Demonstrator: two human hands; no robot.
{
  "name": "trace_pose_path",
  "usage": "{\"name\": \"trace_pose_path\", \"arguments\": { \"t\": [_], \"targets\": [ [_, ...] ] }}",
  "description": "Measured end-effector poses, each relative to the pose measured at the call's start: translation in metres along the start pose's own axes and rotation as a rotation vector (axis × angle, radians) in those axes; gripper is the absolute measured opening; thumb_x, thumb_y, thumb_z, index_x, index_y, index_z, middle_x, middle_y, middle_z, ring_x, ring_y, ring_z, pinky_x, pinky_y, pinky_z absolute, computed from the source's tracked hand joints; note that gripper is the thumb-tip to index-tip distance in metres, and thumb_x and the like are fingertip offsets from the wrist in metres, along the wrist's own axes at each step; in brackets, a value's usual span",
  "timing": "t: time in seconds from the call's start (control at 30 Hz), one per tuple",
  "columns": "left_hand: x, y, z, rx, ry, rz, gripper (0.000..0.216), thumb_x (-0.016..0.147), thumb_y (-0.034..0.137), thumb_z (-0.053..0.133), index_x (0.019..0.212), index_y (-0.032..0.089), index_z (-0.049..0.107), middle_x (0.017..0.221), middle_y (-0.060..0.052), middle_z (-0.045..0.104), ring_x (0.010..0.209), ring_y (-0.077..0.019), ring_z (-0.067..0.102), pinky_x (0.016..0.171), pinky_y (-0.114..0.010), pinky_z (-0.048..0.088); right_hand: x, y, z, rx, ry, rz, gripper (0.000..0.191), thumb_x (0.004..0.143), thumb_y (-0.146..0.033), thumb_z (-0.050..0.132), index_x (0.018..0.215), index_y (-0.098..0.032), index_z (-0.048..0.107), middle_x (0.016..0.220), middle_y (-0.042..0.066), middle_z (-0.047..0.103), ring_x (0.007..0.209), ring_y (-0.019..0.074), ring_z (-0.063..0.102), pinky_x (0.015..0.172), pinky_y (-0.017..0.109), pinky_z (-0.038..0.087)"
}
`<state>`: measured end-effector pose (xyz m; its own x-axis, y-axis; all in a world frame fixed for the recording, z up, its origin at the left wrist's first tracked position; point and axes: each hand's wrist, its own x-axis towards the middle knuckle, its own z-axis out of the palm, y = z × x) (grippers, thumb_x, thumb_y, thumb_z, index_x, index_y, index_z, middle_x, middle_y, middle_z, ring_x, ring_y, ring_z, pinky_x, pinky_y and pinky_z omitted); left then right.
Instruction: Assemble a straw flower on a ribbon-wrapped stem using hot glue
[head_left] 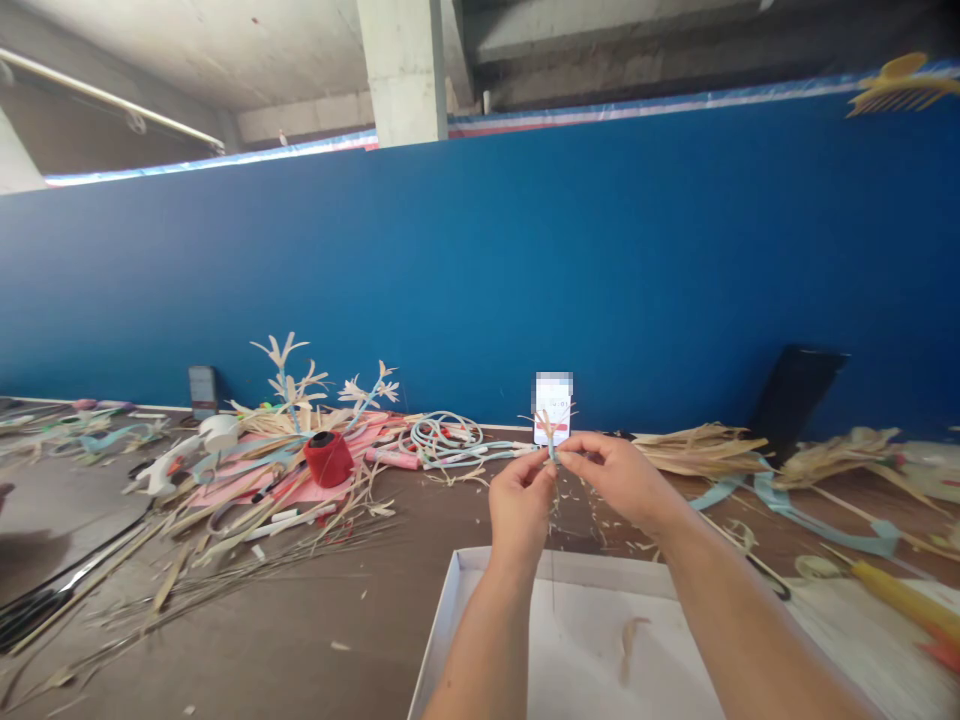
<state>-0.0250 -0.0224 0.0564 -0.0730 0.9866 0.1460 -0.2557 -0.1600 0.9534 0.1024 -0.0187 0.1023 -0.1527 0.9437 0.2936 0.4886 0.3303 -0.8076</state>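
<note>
Fingers of L hand (519,498): thumb and index pinched on the stem just below the head of a small straw-coloured flower (551,430), approx. ctr of frame. Fingers of R hand (606,468): thumb and index also closed, clamped at the pale-blue wrap (553,452) under the petals, tips next to those of L hand. Flower is upright, held above the tabletop; thin wire (553,582) hangs from it, over a shallow white tray (585,568), bottom ctr. Tray contains one curled dry scrap (628,640).

Directly behind flower: lit phone (561,388), upright near the blue panel (480,260); petals overlap its screen in my line of sight.

L of ctr: coiled pale-blue cords (448,440), then red thread cone (328,462), positioned amid dry strips and pink sheets. Above cone, two pale flower sprays w/ blue stems, the taller one (283,380) further L. Lower L of frame: scissors, black handles (34,612).

R of ctr: bundle of dry strips (697,450), blue ribbon (821,520) looped nearby. Lower R: yellow handle (892,595), blurred. Upper R: yellow claw-shaped item (902,85), partly cut off by frame edge.
</note>
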Motion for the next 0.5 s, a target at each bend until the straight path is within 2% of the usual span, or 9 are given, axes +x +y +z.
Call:
{"name": "trace_pose_path", "arguments": {
  "t": [0.13,0.27,0.4,0.5],
  "targets": [
    [0.0000,-0.0014,-0.0013,0.160,0.085,0.140,0.025,0.070,0.026,0.060,0.092,0.020,0.071,0.078,-0.003,0.061,0.068,-0.0130,0.053,0.066,-0.024,0.040,-0.0008,-0.0015,0.0000,0.014,0.000,0.011,0.026,0.076,-0.038,0.054,0.089,-0.020,0.068,0.094,0.004,0.068,0.089,0.0219,0.058,0.082,0.032,0.041],
    [-0.0016,-0.0012,-0.0006,0.246,0.131,0.225,0.023,0.073,0.025,0.057,0.091,0.022,0.071,0.075,-0.003,0.059,0.067,-0.0129,0.052,0.066,-0.025,0.041,-0.0010,-0.0034,0.0010,0.015,-0.002,0.030,0.029,0.075,-0.040,0.054,0.090,-0.020,0.069,0.092,0.004,0.069,0.087,0.0224,0.059,0.079,0.033,0.042],
    [-0.0026,-0.0015,0.0001,0.274,0.143,0.242,0.021,0.074,0.025,0.056,0.088,0.021,0.071,0.077,-0.003,0.059,0.070,-0.0137,0.054,0.068,-0.025,0.041,-0.0009,-0.0063,0.0024,-0.048,0.027,0.047,0.027,0.073,-0.040,0.055,0.080,-0.020,0.070,0.087,0.003,0.070,0.082,0.0215,0.060,0.075,0.030,0.042],
    [-0.0011,-0.0035,0.0001,0.261,0.148,0.209,0.021,0.074,0.026,0.055,0.088,0.020,0.070,0.080,-0.004,0.061,0.072,-0.0143,0.055,0.069,-0.025,0.041,-0.0011,-0.0075,0.0021,-0.117,0.065,0.064,0.027,0.071,-0.042,0.055,0.075,-0.019,0.070,0.076,0.002,0.069,0.073,0.0198,0.059,0.066,0.028,0.041]
  ]
}}
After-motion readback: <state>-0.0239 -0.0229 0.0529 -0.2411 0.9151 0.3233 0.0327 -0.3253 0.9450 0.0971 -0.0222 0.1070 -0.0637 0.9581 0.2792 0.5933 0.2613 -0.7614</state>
